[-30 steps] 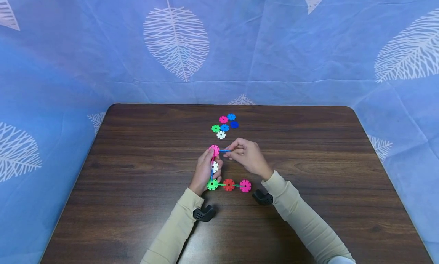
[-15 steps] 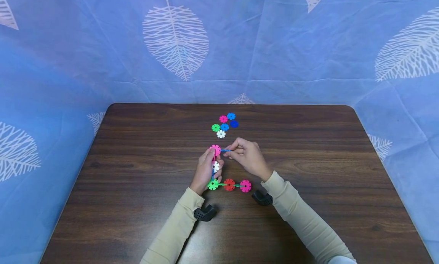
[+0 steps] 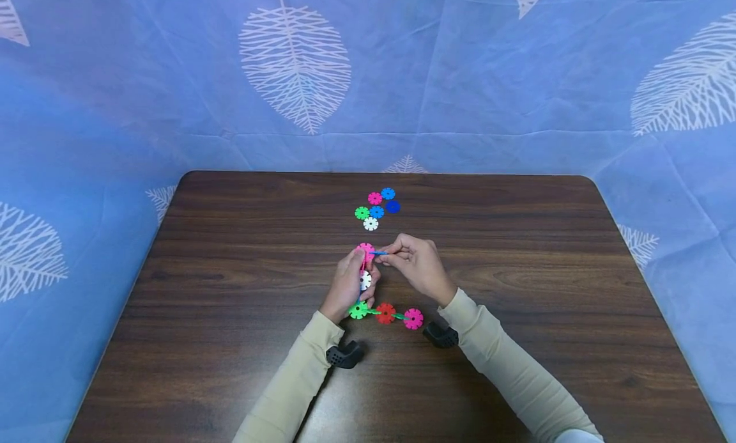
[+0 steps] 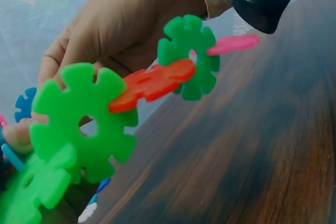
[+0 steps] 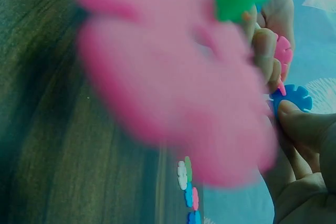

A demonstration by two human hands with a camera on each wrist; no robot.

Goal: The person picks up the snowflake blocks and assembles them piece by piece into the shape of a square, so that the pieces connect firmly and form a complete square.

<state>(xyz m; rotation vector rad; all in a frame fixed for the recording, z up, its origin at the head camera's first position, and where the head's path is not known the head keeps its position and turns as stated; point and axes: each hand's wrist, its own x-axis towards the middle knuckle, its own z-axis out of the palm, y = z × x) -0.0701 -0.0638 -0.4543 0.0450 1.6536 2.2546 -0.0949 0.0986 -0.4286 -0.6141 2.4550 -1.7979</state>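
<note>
Beige-sleeved left hand grips the linked disc chain over the brown table, hiding part of it; rightward, blue disc, near edge-on, contact with chain indistinct, pinched by right hand.

No text, label, brand, number or sign can be read in any of the views.
</note>
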